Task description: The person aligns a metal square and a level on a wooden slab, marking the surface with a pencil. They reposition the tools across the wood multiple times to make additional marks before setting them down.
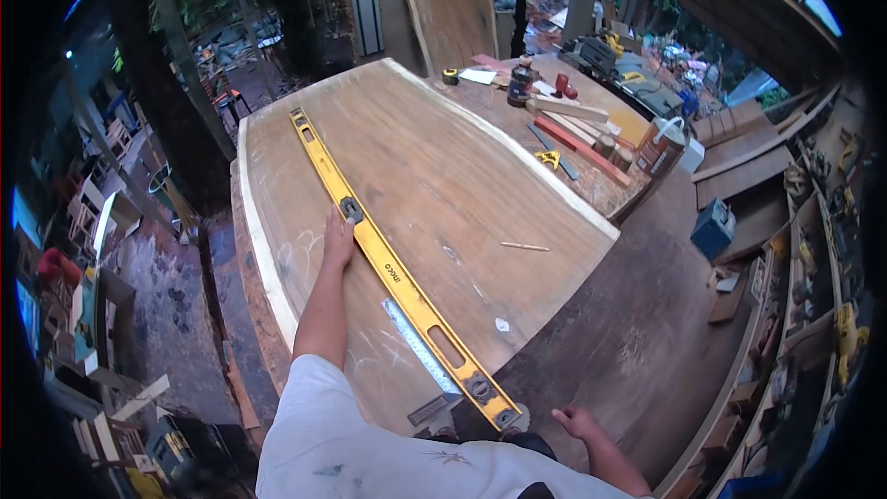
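Note:
A long yellow spirit level (388,263) lies diagonally across a wide wooden slab (443,185) with pale edges. My left hand (339,238) rests at the level's left edge, close to its middle vial; its fingers are partly hidden, so its grip is unclear. Beside the level's lower half lies a metal square (416,342), its dark stock near the slab's front edge. My right hand (575,421) is off the slab, to the right of the level's near end, fingers curled, touching neither. A pencil (525,246) and a small white piece (502,324) lie on the slab.
Behind the slab at right, a workbench (517,120) holds a tape measure (450,77), wood strips, a dark jar (520,83) and a metal can (662,146). A blue box (713,227) sits farther right, near tool-filled shelves. Another slab (453,18) leans at the back.

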A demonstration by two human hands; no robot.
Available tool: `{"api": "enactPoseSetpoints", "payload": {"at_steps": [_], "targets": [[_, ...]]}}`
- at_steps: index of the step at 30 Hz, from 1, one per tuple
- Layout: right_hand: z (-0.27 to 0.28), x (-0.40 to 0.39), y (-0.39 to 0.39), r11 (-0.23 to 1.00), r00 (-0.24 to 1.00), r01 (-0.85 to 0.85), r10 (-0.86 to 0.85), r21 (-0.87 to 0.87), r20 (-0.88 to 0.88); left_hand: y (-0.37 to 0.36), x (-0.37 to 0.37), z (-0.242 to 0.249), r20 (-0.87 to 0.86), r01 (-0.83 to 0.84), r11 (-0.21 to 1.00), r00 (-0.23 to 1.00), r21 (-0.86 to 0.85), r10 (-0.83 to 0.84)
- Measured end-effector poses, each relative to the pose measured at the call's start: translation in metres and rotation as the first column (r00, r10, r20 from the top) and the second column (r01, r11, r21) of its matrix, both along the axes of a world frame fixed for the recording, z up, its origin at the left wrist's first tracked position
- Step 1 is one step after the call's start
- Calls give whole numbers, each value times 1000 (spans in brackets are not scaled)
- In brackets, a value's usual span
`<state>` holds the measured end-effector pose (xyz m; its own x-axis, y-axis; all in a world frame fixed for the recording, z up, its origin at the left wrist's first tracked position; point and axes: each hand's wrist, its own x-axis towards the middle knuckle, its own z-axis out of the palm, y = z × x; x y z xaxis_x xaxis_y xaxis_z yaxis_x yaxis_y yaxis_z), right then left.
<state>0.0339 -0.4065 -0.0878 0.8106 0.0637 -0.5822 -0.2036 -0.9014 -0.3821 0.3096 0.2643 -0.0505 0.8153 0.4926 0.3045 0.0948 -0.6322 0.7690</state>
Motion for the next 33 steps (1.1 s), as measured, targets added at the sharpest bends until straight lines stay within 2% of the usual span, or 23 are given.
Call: {"api": "enactPoseSetpoints", "payload": {"at_steps": [3, 4, 6, 7, 8, 9, 10, 11, 12, 13, 15, 16, 18, 21, 22, 23, 25, 26, 29, 30, 31, 32, 33], "targets": [[-86, -21, -89, 995, 952, 57, -77, -77, -297, -35, -20, 28, 38, -205, 968, 977, -143, 212], [-105, -25, -114, 997, 955, 37, -57, -73, -293, -55, -30, 44, 43, -224, 965, 972, -140, 232], [-129, -27, -153, 989, 817, 3, -88, -150, -569, -117, -59, 94, 298, 144, 971, 951, -191, -82], [-120, -17, -157, 989, 816, -27, -63, -147, -574, -172, -88, 150, 263, 266, 926, 945, -269, -195], [-105, -5, -161, 976, 829, -185, 91, -117, -552, -216, -111, 186, 298, 485, 793, 870, -369, -393], [-88, 7, -168, 935, 815, -342, 246, -93, -525, -263, -135, 227, 416, 697, 682, 699, -220, -581], [-143, 21, -191, 921, 802, -379, 276, -94, -530, -307, -160, 262, 495, 874, 427, 484, -231, -722], [-206, 43, -235, 816, 766, -577, 560, 48, -315, -353, -183, 304, 546, 968, 139, 232, -207, -805], [-200, 63, -233, 929, 854, -371, 350, 23, -385, -394, -189, 323, 586, 993, -121, -92, -11, -805], [-191, 91, -222, 990, 890, -141, 117, -22, -441, -432, -207, 344, 607, 957, -284, -258, 55, -752], [-196, 139, -222, 953, 925, -300, 300, 35, -236, -496, -232, 367, 678, 881, -446, -424, 157, -600], [-185, 156, -221, 951, 933, -306, 310, 50, -181, -521, -233, 368, 688, 891, -429, -403, 146, -603], [-159, 179, -211, 959, 958, -247, 263, 137, -115, -560, -235, 370, 791, 858, -335, -497, 389, -357], [-144, 203, -210, 962, 962, -195, 226, 192, -154, -571, -238, 368, 734, 890, -245, -456, 385, -502], [-151, 201, -216, 964, 952, -197, 232, 180, -199, -570, -248, 376, 744, 936, -187, -351, 298, -569], [-160, 196, -228, 959, 945, -222, 257, 179, -204, -572, -254, 376, 747, 942, -161, -332, 294, -576], [-174, 213, -226, 945, 904, -305, 327, 120, -275, -564, -256, 388, 563, 915, -254, -394, 313, -726], [-177, 213, -228, 955, 904, -273, 296, 114, -308, -561, -257, 380, 578, 941, -199, -326, 274, -748], [-102, 201, -214, 948, 912, -303, 317, 93, -260, -525, -264, 340, 549, 969, 246, 219, -25, -807], [-109, 201, -214, 963, 927, -246, 268, 114, -264, -506, -264, 318, 493, 907, 405, 405, -112, -770], [-102, 197, -213, 963, 927, -245, 267, 112, -264, -482, -266, 294, 394, 780, 594, 618, -196, -681], [-90, 194, -212, 957, 934, -265, 285, 119, -217, -451, -265, 260, 261, 606, 780, 787, -155, -559], [-79, 190, -207, 951, 938, -284, 302, 124, -168, -421, -268, 223, 177, 407, 890, 910, -207, -375]]}}
